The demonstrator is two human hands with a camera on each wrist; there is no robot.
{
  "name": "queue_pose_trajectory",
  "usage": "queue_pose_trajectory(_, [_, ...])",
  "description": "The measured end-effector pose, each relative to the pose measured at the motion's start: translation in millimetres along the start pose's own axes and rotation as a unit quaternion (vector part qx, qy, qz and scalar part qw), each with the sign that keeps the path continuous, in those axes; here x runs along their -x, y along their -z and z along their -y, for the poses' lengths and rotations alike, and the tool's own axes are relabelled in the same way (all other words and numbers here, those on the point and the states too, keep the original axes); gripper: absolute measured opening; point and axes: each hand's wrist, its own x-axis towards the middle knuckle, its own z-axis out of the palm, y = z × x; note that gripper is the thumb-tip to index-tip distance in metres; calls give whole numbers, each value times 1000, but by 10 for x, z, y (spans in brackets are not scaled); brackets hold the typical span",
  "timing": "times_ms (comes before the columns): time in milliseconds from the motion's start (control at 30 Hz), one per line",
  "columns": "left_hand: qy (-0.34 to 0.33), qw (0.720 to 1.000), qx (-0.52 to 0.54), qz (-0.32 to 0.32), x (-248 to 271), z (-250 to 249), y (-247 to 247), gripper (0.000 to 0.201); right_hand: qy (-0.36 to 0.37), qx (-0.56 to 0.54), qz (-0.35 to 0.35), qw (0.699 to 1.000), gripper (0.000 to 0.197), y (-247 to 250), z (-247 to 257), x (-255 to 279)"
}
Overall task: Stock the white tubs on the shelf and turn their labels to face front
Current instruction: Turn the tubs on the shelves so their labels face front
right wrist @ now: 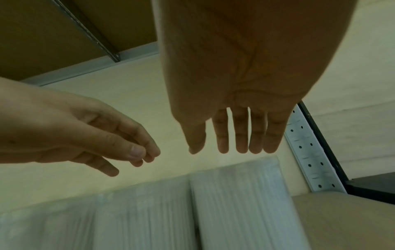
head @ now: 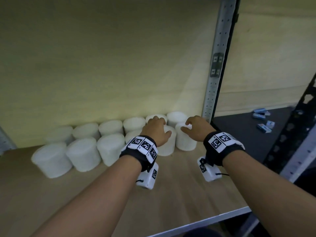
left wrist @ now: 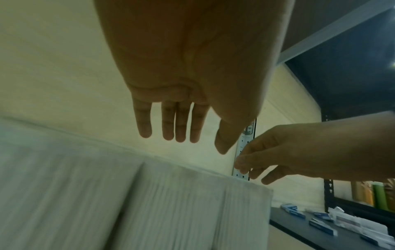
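Two rows of plain white tubs stand at the back of the wooden shelf; no label shows on any of them. My left hand hovers open over a front-row tub, fingers straight. My right hand is open just above the rightmost front tub. The left wrist view shows my left hand spread above ribbed tub walls, touching nothing. The right wrist view shows my right hand likewise clear of the tub.
A perforated grey metal upright stands right of the tubs, close to my right hand. Beyond it a dark shelf holds several small blue boxes. A pale back panel closes the bay. The shelf's front lip is grey.
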Motion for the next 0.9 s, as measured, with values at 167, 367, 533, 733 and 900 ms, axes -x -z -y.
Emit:
queue_pose_trajectory(167, [14, 999, -20, 31, -86, 57, -160, 52, 9, 46, 9, 999, 54, -61, -6, -21])
queue_pose_trajectory(367, [16, 999, -7, 27, -137, 103, -209, 49, 20, 67, 14, 997, 55, -81, -36, -52])
queue_pose_trajectory(533, [16, 1000, 0, 25, -141, 108, -216, 49, 21, 60, 27, 998, 53, -62, -29, -71])
queue_pose_trajectory(733, [16, 1000, -8, 20, -134, 107, -233, 47, 26, 73, 28, 997, 51, -63, -29, -109])
queue_pose_trajectory(900, [17, 1000, -2, 13, -128, 111, -249, 46, 25, 78, 36, 996, 51, -67, -20, -118])
